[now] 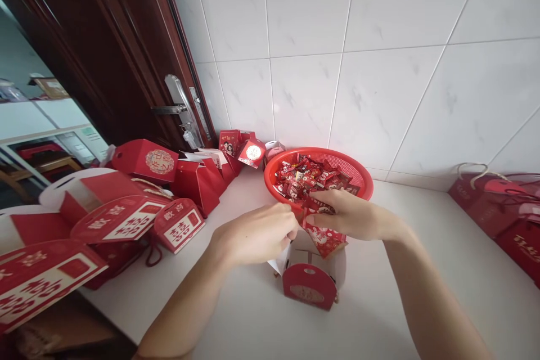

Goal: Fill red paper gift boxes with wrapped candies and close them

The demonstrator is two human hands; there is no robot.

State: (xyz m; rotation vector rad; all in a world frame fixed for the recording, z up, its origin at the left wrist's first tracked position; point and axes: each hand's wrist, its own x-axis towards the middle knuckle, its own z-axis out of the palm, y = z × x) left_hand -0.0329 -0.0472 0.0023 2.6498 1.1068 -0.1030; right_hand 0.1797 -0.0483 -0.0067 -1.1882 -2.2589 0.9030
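Note:
A small red gift box (310, 287) with a rounded front panel stands on the white tabletop, its top open and pale inside. Above its opening, my right hand (348, 216) pinches a red printed packet (324, 242) between thumb and fingers. My left hand (257, 236) is closed at the box's left side, close to the packet's left edge. Its fingertips are hidden, so what it grips cannot be made out. Just behind both hands sits a red plastic basket (366, 171) with many wrapped candies (310, 173) in it.
Several red gift boxes (179, 225) crowd the left side, some with open tops. Smaller red boxes (252, 153) stand by the tiled wall (307, 84). Red gift bags (493, 208) stand at the right edge. A dark wooden door (122, 39) with a metal handle is at upper left.

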